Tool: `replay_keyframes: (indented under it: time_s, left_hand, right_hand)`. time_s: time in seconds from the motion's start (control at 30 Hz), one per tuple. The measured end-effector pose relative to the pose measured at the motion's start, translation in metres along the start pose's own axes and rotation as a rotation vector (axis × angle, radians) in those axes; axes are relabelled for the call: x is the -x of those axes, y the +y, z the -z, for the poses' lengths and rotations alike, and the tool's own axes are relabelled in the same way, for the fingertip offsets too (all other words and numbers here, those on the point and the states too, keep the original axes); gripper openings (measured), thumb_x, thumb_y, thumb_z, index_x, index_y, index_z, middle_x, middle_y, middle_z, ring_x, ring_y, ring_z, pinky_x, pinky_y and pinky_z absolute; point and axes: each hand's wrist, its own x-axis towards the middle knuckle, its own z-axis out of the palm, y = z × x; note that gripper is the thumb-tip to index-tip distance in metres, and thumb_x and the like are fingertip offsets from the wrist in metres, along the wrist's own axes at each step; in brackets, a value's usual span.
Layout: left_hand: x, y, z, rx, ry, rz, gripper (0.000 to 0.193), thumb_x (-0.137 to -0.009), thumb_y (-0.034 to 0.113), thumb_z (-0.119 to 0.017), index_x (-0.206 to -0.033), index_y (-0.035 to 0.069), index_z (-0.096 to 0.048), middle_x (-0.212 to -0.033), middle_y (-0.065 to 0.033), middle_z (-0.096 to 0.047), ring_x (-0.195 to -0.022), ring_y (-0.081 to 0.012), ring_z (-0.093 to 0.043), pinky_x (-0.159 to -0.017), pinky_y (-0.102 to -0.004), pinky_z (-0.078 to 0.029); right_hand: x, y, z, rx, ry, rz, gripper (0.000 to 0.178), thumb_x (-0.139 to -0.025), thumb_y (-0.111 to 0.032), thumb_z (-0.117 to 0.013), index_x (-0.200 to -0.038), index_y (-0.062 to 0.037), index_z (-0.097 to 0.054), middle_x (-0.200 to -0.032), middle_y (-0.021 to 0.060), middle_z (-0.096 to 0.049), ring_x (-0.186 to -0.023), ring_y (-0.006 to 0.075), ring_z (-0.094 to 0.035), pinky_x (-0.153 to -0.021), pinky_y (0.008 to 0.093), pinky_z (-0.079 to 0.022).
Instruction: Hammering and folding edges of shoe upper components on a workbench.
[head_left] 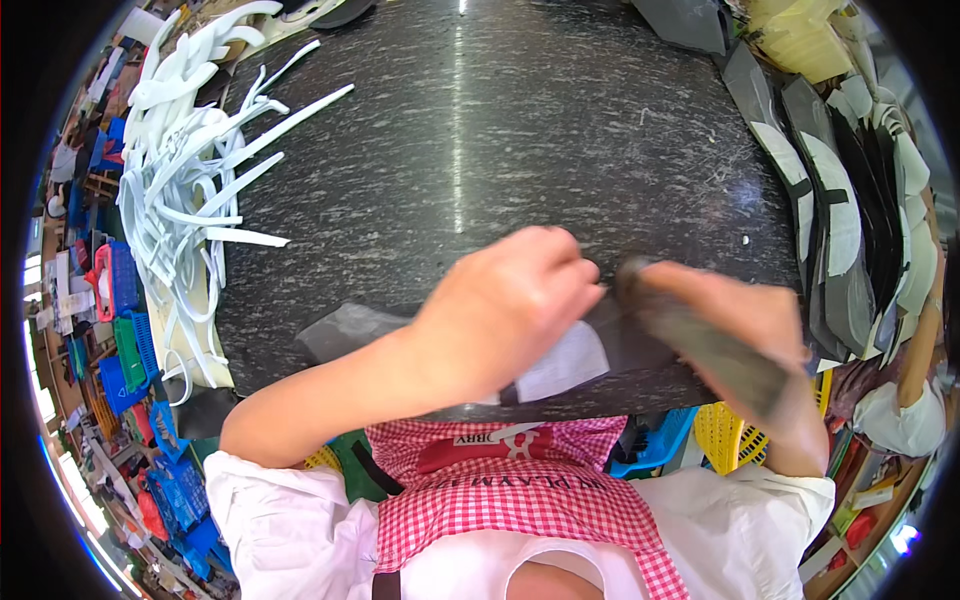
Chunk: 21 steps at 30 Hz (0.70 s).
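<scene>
While your right hand clasps the dark blurred tool, steady the white-patched grey sheet at the near edge of the desk with your left hand; whether its curled grip pinches anything, I cannot tell.

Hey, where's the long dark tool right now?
In the head view, the blurred long dark tool is right of centre, in the right hand, near the front edge of the black tabletop, right of the left hand.
</scene>
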Motion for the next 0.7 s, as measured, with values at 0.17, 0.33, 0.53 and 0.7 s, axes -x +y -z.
replay_keyframes:
  time_s: [0.17,0.33,0.53,0.7]
  left_hand:
    - [0.032,0.004,0.001,0.083,0.07,0.025,0.022,-0.077,0.004,-0.072,-0.097,-0.002,-0.068,-0.091,-0.012,-0.064,-0.073,-0.027,-0.062,-0.06,-0.0354,-0.051]
    - [0.028,0.006,-0.001,-0.128,0.069,-0.126,0.031,-0.066,0.008,-0.068,-0.096,-0.001,-0.068,-0.089,-0.0101,-0.062,-0.071,-0.0228,-0.061,-0.056,-0.0326,-0.05]
    - [0.033,-0.003,-0.001,-0.027,0.097,-0.086,0.027,-0.071,0.009,-0.071,-0.096,0.001,-0.068,-0.09,-0.0084,-0.061,-0.075,-0.0242,-0.06,-0.066,-0.0362,-0.048]
    - [0.055,0.0,0.012,0.057,0.055,0.141,0.03,-0.074,0.014,-0.08,-0.1,0.005,-0.068,-0.093,-0.0067,-0.062,-0.081,-0.0243,-0.059,-0.077,-0.0385,-0.04]
  right_hand:
    - [0.003,-0.001,-0.004,-0.053,-0.052,-0.009,0.046,-0.076,-0.02,-0.072,-0.12,-0.0093,-0.065,-0.07,0.0067,-0.062,-0.057,0.0238,-0.064,-0.05,0.0346,-0.049]
    - [-0.014,-0.009,-0.011,0.08,-0.121,0.126,0.048,-0.07,-0.019,-0.073,-0.117,-0.0157,-0.065,-0.061,0.0016,-0.053,-0.049,0.019,-0.06,-0.045,0.0329,-0.047]
    - [-0.024,-0.014,-0.018,0.075,-0.194,0.182,0.046,-0.073,-0.022,-0.073,-0.117,-0.0141,-0.062,-0.061,0.0019,-0.055,-0.05,0.0193,-0.061,-0.044,0.0335,-0.046]
    - [-0.023,-0.012,-0.014,0.058,-0.209,0.183,0.05,-0.074,-0.022,-0.072,-0.121,-0.0126,-0.062,-0.062,0.004,-0.056,-0.051,0.0211,-0.062,-0.045,0.0345,-0.047]
